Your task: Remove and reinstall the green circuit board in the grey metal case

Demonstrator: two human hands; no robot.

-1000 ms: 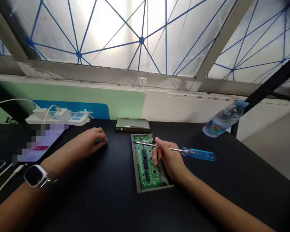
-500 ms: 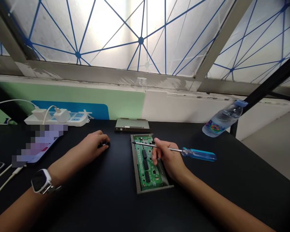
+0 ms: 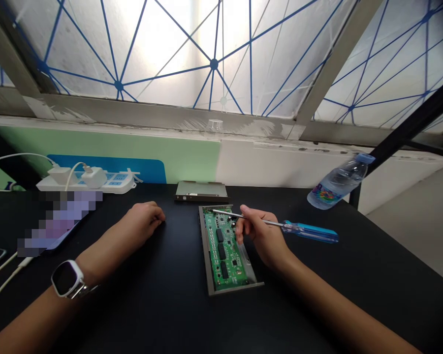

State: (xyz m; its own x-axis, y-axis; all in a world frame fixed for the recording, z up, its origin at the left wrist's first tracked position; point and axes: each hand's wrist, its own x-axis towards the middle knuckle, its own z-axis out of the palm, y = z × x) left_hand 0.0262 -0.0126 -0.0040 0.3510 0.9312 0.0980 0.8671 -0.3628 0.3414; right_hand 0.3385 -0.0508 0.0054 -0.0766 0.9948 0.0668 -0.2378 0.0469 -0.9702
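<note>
My right hand (image 3: 264, 233) grips a screwdriver (image 3: 312, 232) with a clear blue handle, its shaft pointing left. The tip hovers over, or touches, the far end of a green circuit board (image 3: 231, 265); I cannot tell which. That board lies in a shallow metal tray (image 3: 207, 263) on the black table. Left of the tray, my left hand (image 3: 145, 219) rests on the table with its fingers curled together. Whatever those fingers hold, if anything, is hidden. Behind the tray lies a flat metal cover (image 3: 201, 190).
A water bottle (image 3: 337, 184) leans at the back right against a black frame bar. On the left are a white power strip (image 3: 123, 183) with chargers, a blurred-out phone (image 3: 68, 221) and white cables. A clear cup (image 3: 215, 126) stands on the window ledge.
The screwdriver and my right hand have shifted slightly right, the tip moving toward the board's far end. My left fingers have closed over the small dark items seen beneath them earlier.
</note>
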